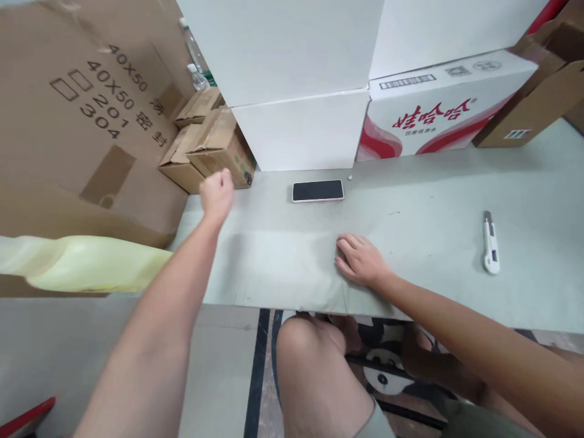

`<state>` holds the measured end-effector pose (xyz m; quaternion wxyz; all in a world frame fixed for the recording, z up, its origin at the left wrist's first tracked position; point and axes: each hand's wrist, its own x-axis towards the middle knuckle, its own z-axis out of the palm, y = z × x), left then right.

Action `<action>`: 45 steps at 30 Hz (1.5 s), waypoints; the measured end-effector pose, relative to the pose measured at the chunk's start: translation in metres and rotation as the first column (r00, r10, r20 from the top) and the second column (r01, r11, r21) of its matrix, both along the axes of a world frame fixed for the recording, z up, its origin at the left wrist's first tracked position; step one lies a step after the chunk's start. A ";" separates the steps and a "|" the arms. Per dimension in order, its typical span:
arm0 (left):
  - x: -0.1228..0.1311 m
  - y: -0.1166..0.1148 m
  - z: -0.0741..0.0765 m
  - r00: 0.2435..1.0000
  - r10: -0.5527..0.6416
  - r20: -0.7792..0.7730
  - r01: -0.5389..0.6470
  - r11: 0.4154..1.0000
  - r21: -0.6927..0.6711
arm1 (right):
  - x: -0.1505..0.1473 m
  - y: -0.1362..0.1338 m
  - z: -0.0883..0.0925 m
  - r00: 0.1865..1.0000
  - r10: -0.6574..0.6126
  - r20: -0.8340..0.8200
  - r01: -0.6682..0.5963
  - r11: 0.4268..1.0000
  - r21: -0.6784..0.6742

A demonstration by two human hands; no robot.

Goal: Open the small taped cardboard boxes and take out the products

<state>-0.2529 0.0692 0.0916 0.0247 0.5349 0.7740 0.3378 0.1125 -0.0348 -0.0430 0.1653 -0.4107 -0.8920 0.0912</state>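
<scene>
My left hand (pixel 217 193) is raised in a closed fist, slightly blurred, in front of a small cardboard box (pixel 219 149) at the table's left end. Whether anything is inside that fist is hidden. My right hand (pixel 360 260) rests palm down on the pale cloth-covered table (pixel 278 261), its fingers slightly bent and the thumb apart, with nothing visible in it. Beyond it a smartphone (pixel 318 191) lies flat, its dark screen up, touched by neither hand. Off to the right lies a white box cutter (pixel 491 243).
A huge cardboard carton (pixel 91 152) borders the left side. White boxes (pixel 301 131) stack along the back, beside a red-and-white printed carton (pixel 433 115) and an open brown carton (pixel 524 103). Plastic bottles (pixel 198 76) stand behind the small boxes. Yellowish plastic sheeting (pixel 91 263) hangs at left.
</scene>
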 end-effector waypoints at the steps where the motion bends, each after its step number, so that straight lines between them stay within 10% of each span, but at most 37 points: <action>1: -0.011 0.009 0.014 0.997 0.031 -0.065 -0.032 0.999 -0.014 | 0.000 0.000 0.000 1.000 0.004 0.004 -0.004 1.000 0.005; 7: -0.039 0.032 0.053 0.963 -0.033 -0.269 -0.003 0.991 -0.135 | 0.002 0.002 0.000 0.999 0.043 -0.001 -0.043 0.995 0.090; 29: -0.044 0.042 0.027 0.909 -0.152 -0.389 0.078 0.977 -0.199 | 0.002 0.004 -0.001 0.999 0.036 -0.015 -0.035 0.998 0.044; 36: -0.001 0.010 0.041 0.725 -0.220 -0.652 0.039 0.959 -0.280 | 0.002 0.005 0.000 0.999 0.017 0.037 -0.017 1.000 0.001; 45: 0.055 -0.067 0.046 0.688 -0.283 -0.668 0.062 0.941 -0.333 | 0.002 0.004 0.001 1.000 -0.020 0.006 0.020 1.000 -0.011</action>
